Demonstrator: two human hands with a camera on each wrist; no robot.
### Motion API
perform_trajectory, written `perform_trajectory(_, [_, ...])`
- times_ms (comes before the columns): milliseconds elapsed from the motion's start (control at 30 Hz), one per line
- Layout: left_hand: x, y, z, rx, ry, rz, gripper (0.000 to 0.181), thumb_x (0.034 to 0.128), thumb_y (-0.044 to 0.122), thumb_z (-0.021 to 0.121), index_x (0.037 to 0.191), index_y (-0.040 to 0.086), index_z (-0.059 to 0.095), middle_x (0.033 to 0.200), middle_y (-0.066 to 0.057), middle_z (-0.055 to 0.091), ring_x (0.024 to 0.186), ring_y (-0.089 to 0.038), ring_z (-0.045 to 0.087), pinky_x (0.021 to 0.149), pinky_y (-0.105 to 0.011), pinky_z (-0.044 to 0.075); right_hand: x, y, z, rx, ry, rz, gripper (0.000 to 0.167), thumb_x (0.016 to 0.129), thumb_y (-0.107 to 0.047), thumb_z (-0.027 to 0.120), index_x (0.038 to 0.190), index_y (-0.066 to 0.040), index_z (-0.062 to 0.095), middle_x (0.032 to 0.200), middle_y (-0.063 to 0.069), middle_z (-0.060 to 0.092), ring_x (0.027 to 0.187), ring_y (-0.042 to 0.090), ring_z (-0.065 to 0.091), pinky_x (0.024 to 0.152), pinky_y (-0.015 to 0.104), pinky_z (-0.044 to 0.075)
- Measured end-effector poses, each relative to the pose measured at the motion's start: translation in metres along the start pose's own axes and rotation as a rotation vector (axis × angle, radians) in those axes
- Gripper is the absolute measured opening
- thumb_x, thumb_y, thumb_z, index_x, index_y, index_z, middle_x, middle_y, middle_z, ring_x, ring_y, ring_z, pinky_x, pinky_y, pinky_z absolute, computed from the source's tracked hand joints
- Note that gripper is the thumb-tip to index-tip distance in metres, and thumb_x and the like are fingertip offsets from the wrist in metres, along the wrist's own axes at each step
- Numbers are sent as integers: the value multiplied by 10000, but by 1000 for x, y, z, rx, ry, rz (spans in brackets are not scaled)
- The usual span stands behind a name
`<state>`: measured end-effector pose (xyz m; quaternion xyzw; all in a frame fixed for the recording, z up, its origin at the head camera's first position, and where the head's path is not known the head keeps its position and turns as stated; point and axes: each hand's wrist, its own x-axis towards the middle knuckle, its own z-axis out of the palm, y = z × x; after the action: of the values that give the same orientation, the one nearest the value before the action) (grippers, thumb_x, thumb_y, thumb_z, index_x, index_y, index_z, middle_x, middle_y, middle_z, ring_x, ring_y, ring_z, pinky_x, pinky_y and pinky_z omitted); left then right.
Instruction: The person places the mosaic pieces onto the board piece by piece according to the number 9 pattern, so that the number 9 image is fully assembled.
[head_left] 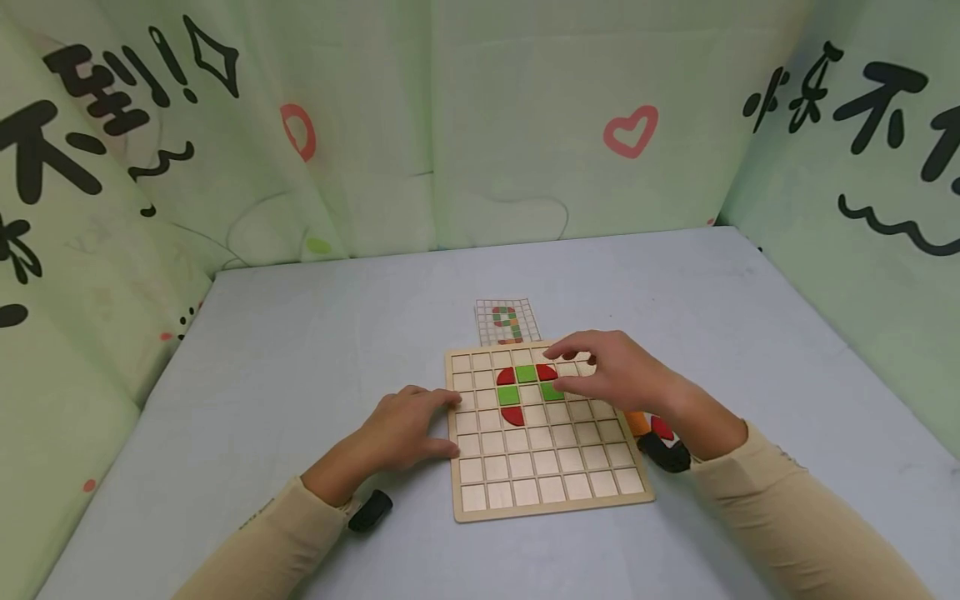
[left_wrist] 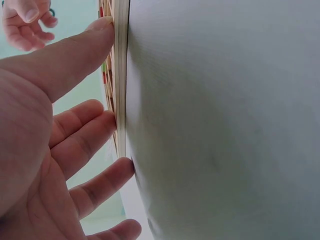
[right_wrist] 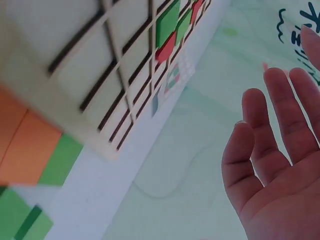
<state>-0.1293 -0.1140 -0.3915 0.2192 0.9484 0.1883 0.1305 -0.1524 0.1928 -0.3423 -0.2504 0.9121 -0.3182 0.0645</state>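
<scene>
A wooden grid board (head_left: 555,505) lies on the table, with red quarter-round tiles (head_left: 513,416) and green square tiles (head_left: 507,395) set in its upper cells. My left hand (head_left: 408,425) rests at the board's left edge; in the left wrist view the thumb (left_wrist: 82,55) and some fingertips touch the rim. Over the board's upper right hovers my right hand (head_left: 622,371), thumb and fingers apart, with nothing seen between them. In the right wrist view its fingers (right_wrist: 282,105) are loosely extended. The right hand covers some upper-right cells.
Behind the board lies a printed pattern card (head_left: 486,329), its lower end meeting the far rim. Loose orange (right_wrist: 30,145), green (right_wrist: 60,160) and red pieces (head_left: 662,427) lie beside the board's right edge, partly hidden by the right wrist. Pale green curtains (head_left: 510,125) surround the table.
</scene>
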Motion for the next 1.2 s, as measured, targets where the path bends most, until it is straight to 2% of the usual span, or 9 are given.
perform_trajectory(367, [0, 1, 0, 9, -4, -6, 646, 806, 365, 848, 1368, 164, 599, 1284, -27, 633, 1258, -296, 510, 1008, -503, 407, -23, 31, -25, -84, 67, 115, 369, 919, -179, 729, 1251, -28, 673, 1188, 119, 680, 1068, 312, 588, 880, 467, 490])
perform_trajectory(733, [1, 1, 1, 11, -7, -13, 652, 805, 368, 848, 1370, 160, 598, 1287, -25, 633, 1258, -294, 509, 1009, -503, 407, -48, 65, -36, -88, 99, 203, 316, 944, -169, 700, 1225, -27, 674, 1167, 124, 680, 1032, 299, 608, 856, 463, 507])
perform_trajectory(1000, [1, 2, -1, 14, -12, -27, 663, 803, 367, 850, 1377, 156, 592, 1288, -36, 629, 1265, -299, 504, 1016, -502, 402, -53, 83, -37, -96, 100, 245, 305, 932, -150, 699, 1213, -33, 678, 1149, 125, 682, 1006, 312, 614, 830, 453, 509])
perform_trajectory(1200, [1, 2, 0, 10, -9, -24, 659, 802, 365, 851, 1373, 159, 596, 1284, -33, 633, 1264, -301, 505, 1018, -506, 398, -54, 89, -36, -101, 82, 284, 323, 926, -169, 702, 1217, -32, 673, 1139, 133, 674, 1034, 345, 593, 833, 465, 503])
